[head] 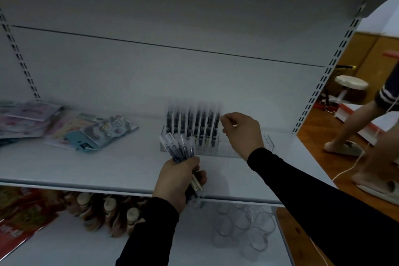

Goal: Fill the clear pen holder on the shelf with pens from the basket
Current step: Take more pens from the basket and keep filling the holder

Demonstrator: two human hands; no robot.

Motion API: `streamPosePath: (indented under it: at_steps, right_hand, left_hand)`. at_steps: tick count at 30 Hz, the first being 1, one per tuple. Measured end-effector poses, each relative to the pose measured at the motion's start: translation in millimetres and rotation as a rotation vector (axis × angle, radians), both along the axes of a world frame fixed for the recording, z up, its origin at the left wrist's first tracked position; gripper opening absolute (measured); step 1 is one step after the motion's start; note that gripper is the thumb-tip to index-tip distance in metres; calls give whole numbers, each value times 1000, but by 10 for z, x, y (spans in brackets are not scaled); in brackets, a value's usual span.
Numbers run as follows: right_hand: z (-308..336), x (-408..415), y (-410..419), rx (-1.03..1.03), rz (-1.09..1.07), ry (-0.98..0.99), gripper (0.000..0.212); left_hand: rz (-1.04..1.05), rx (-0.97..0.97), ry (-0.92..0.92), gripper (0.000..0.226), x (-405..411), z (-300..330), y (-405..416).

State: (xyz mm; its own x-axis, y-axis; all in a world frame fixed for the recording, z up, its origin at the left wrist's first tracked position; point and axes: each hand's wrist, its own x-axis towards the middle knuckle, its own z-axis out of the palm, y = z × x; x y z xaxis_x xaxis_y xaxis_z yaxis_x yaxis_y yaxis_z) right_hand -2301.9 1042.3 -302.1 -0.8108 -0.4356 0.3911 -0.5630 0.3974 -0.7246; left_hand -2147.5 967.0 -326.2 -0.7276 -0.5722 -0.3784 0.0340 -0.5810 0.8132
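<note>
Left hand (180, 176) around slim clear-barrelled pens (179, 149)

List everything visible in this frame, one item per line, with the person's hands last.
pen holder: one, clear, middle shelf, right of centre
standing pens: blurred row, dark, upright in the holder
pen bundle: several, dark with clear caps, in the left hand
stationery packs: a pile, pastel, shelf's left
bottles: several, brownish, lower shelf
glasses: several, clear, lower shelf right
red packet: lower shelf left
left hand: grips the bundle
right hand: fingers pinched at the row's right end
</note>
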Motion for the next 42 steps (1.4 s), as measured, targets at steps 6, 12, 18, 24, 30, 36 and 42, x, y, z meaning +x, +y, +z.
streamPosePath:
  at_steps: [6,12,18,24,30,36,42]
  right_hand:
    - [-97,259,188,-19,80,-173,23]
    - [-109,565,285,-58,211,-432,32]
    - [-33,661,341,-180,225,-656,22]
    - [97,583,326,-408,124,-745,17]
    - [325,391,211,-650,78,-719,14]
    - [380,291,86,-608,59,-440,12]
    - [363,256,-109,-576,70,-343,14]
  left_hand:
    - [-27,-14,18,7,14,-6,46]
    - [-116,-43,25,8,44,39,151]
    - [-147,-60,29,10,63,62,224]
    - [-87,-70,-11,13,68,12,150]
    - [60,-16,-8,17,81,1,20]
    - [140,-11,13,18,95,31,-51]
    - [131,-24,-1,19,93,48,-56]
